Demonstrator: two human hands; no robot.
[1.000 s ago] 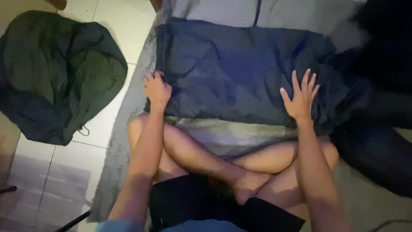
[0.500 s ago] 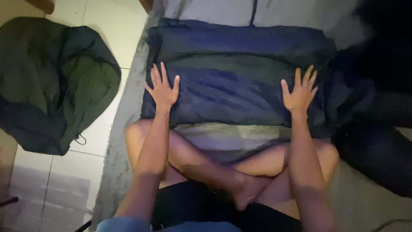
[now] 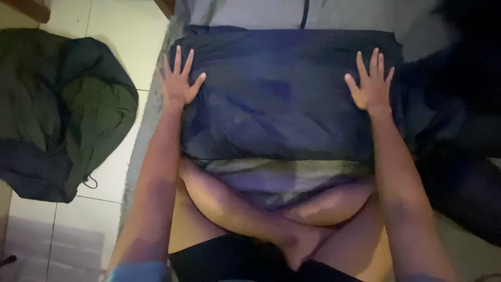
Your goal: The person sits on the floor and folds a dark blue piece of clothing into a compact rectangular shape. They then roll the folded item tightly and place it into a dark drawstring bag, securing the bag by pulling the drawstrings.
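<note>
Both hands, left hand (image 3: pixel 178 81) and right hand (image 3: pixel 371 86), lie flat with fingers spread, gripping nothing, pressing the folded blue bag (image 3: pixel 284 94) on the grey mat (image 3: pixel 323 11) before the crossed legs; flattening appears under way, calling for even downward pressure.

Both hands, left (image 3: pixel 179 81) and right (image 3: pixel 370 86), now farther up the dark blue folded fabric (image 3: pixel 287 99), flat, fingers spread.

No packages, labels, signs, seemingly.
</note>
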